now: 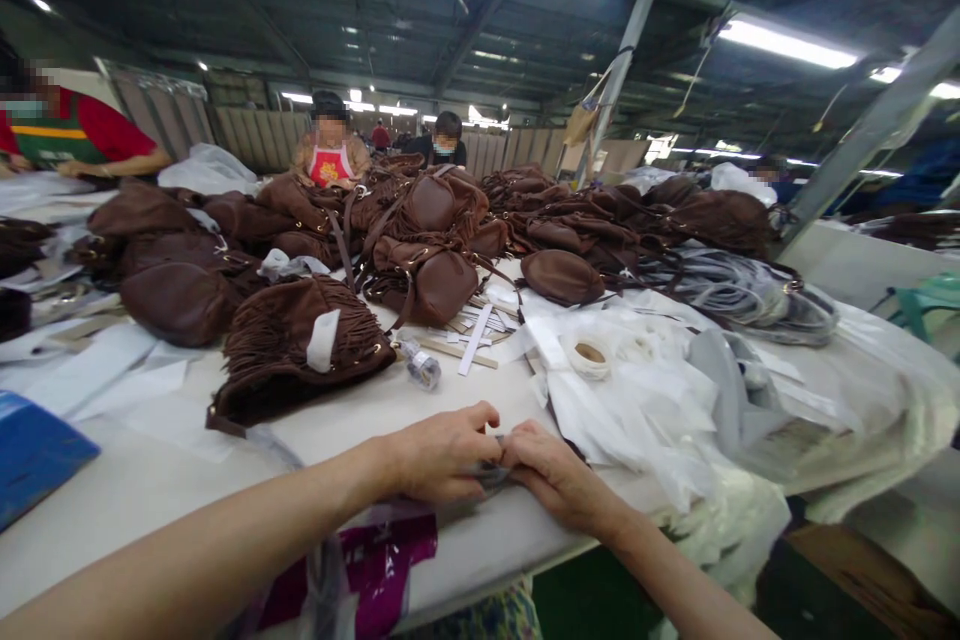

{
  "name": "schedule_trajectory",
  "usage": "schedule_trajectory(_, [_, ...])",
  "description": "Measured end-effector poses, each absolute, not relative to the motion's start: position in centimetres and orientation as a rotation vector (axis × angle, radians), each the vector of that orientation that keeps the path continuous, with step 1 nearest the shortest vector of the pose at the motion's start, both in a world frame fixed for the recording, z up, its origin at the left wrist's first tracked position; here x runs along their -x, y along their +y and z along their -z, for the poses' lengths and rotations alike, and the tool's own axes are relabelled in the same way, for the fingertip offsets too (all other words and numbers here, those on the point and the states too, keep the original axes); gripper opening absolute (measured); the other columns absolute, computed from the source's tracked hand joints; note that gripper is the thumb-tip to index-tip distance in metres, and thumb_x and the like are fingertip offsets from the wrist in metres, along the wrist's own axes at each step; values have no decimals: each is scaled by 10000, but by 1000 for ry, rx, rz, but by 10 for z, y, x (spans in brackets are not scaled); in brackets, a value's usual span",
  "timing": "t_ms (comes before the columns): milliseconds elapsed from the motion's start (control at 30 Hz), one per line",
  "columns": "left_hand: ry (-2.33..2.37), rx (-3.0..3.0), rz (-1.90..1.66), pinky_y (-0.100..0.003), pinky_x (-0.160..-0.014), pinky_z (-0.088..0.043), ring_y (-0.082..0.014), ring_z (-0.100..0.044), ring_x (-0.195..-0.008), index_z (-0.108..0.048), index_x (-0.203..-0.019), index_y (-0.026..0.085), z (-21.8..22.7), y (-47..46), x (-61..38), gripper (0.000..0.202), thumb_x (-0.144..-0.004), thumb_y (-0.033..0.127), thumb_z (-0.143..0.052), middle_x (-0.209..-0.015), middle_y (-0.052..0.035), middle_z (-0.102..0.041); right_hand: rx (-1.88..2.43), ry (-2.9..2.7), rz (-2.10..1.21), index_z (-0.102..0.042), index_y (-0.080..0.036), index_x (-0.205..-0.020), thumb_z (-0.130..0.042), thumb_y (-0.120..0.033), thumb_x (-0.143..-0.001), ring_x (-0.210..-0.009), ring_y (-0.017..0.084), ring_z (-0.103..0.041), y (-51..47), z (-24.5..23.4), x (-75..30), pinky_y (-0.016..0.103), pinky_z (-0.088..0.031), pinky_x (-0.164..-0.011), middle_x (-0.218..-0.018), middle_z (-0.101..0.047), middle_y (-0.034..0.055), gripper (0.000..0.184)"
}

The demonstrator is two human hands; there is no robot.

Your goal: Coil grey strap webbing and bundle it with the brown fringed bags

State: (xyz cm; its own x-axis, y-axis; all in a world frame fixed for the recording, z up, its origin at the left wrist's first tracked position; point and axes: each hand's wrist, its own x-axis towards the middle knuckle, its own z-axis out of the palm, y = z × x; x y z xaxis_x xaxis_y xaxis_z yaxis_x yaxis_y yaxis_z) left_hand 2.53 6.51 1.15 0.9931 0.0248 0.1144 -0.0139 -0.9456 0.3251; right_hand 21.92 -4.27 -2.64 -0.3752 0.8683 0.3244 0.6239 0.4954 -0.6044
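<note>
Hands at lower centre of frame, knuckles nearly meeting: left hand [446, 455] and right hand [555, 475] both curled, fingers pinching a grey plastic-wrapped strip [491, 476] between them. Strip mostly hidden by the fingers; its ends not traceable.

Progress, as judged: handling of the strip looks midway, nothing set down. Fringed bag [289, 355], left of centre, lies on the table [195, 465] with a white paper band [323, 340] on its side. Finished or not, cannot tell. Brown bags [442, 285] heaped across mid-frame, a large lot; how many are done does not show.

Containers: fringed bag's mouth gapes dark toward lower left, contents unseen. Small clear packet [421, 366] just beside it holds something greyish, unclear. Purple plastic bag [386, 560] at bottom centre, contents not readable. Blue box [37, 455] at left edge, inside hidden.
</note>
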Motion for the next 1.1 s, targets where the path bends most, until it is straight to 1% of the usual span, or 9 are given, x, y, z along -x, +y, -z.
schedule_trajectory(33, [-42,-2820,-162,-276,-866,-461,-217,-544,-1004,-568,-1048,210,-11,67,-25,323,-749,178,-685,-1205,-79,-469,1212,-2126,-509,-527,-210,-797,-458,-127,-919,-843,183,-535,-42,26,-219,308,-411,-790,-823,-605,17,163])
schedule_trajectory(100, [-79,-2837,-165,-276,-856,-461,-219,-542,-1011,-565,-1039,210,-7,69,-28,314,-749,115,-639,-1201,-81,-480,1248,-2137,-480,-541,-208,-804,-453,-113,-909,-840,186,-544,-43,23,-218,309,-420,-790,-821,-610,23,167])
schedule_trajectory(233, [75,-2774,-221,-255,-760,-460,-181,-555,-860,-559,-906,188,4,63,-40,220,-762,29,-512,-969,-52,-535,1522,-2152,-351,-584,-191,-851,-489,-52,-828,-851,198,-565,-51,14,-205,314,-441,-798,-850,-644,40,171])
schedule_trajectory(367, [259,-2669,-333,-291,-715,-452,-191,-539,-800,-531,-813,175,17,51,-48,137,-813,82,-431,-896,-59,-521,1867,-2014,-220,-606,-153,-887,-517,-71,-792,-855,223,-581,-55,12,-184,321,-452,-775,-889,-663,82,153])
schedule_trajectory(533, [321,-2577,-415,-310,-721,-456,-198,-535,-790,-532,-803,183,31,53,-46,199,-871,161,-346,-884,-62,-529,2113,-1894,-66,-635,-147,-869,-474,-99,-843,-726,225,-576,-47,13,-169,329,-445,-665,-827,-672,91,170])
schedule_trajectory(700, [259,-2531,-534,-267,-673,-438,-178,-521,-745,-513,-843,195,38,68,-37,107,-845,171,-409,-822,-23,-528,2043,-1964,-5,-638,-159,-865,-530,-116,-866,-785,216,-566,-42,17,-171,316,-447,-704,-854,-672,69,117])
schedule_trajectory(800, [189,-2544,-466,-252,-714,-432,-167,-527,-800,-520,-911,201,29,74,-32,173,-826,103,-405,-882,-19,-525,1866,-2062,-14,-623,-177,-853,-625,-176,-851,-887,203,-560,-42,22,-179,306,-443,-808,-916,-666,43,3])
schedule_trajectory(933, [69,-2664,-228,-236,-726,-440,-159,-535,-833,-537,-954,200,7,73,-27,169,-858,97,-443,-964,-37,-522,1558,-2174,-88,-601,-195,-801,-669,-128,-824,-946,164,-559,-44,27,-193,285,-427,-890,-925,-648,7,98])
schedule_trajectory(1100, [227,-2938,-99,-274,-736,-466,-180,-524,-835,-542,-951,187,3,65,-34,126,-904,115,-451,-984,-53,-540,1584,-2106,-54,-645,-182,-824,-646,-82,-808,-960,221,-509,-39,24,-205,356,-435,-846,-994,-582,68,101])
